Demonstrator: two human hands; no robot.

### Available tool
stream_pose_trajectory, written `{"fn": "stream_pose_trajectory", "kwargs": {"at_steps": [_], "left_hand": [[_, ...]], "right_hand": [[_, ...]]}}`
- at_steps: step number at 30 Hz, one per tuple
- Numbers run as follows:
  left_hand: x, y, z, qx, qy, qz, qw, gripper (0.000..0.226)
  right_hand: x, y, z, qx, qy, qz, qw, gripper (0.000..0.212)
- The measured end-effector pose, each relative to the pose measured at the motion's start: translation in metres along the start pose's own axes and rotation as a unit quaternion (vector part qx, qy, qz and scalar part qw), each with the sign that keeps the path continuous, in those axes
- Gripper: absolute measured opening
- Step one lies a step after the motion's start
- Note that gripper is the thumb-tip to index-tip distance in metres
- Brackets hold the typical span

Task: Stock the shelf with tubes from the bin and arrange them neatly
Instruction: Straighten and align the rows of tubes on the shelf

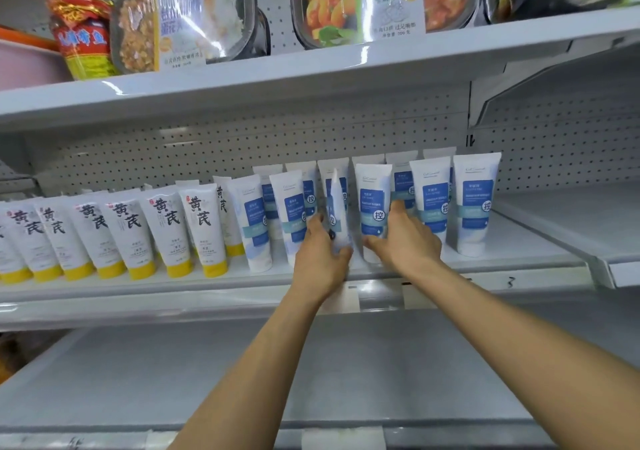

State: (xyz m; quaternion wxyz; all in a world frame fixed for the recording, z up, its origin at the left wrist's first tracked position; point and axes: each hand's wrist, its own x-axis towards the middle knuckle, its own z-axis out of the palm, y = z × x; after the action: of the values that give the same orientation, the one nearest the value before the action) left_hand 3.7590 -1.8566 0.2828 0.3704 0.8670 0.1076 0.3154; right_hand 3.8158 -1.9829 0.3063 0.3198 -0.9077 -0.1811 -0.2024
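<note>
A: L hand [320,255] wrapped round a blue tube [337,214], fingers closed on its lower end, cap down on the shelf [242,278]. Tube is edge-on to us, label facing sideways. Not yet squared.

B: R hand [403,238]?

A: Fingers spread, palm against the next tube [372,207] just right of the grip, thumb low near its cap. Bracing it, not pinching.

B: Risks?

A: Tubes stand on narrow caps, packed close. Twist the held one too hard and it clips the neighbours either side of the grip; one tips, the row may go domino-style. Back row right behind the grip could get shoved too. If R lets go early, the braced one prob leans into the gap.

B: Count?

A: Blue tubes: 6 front incl. the held one, approx 6 behind, partly hidden so not sure. Yellow-cap tubes [204,227], well left of the grip: 7 front (leftmost cut off by the frame edge), at least 1 behind. Meal trays [187,16] on upper shelf: 3 plus. Red packet [83,33]: 1. Bin not in view.
</note>
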Motion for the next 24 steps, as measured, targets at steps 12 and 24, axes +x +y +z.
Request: {"fn": "stream_pose_trajectory", "kwargs": {"at_steps": [12,24], "left_hand": [[-0.006,0.001,0.004,0.028,0.017,0.04,0.999,0.075],[-0.009,-0.002,0.009,0.061,0.065,0.039,0.995,0.064]], "right_hand": [[-0.007,-0.004,0.002,-0.016,-0.006,-0.002,1.0,0.074],[-0.014,-0.002,0.004,-0.068,0.01,-0.031,0.997,0.062]]}}
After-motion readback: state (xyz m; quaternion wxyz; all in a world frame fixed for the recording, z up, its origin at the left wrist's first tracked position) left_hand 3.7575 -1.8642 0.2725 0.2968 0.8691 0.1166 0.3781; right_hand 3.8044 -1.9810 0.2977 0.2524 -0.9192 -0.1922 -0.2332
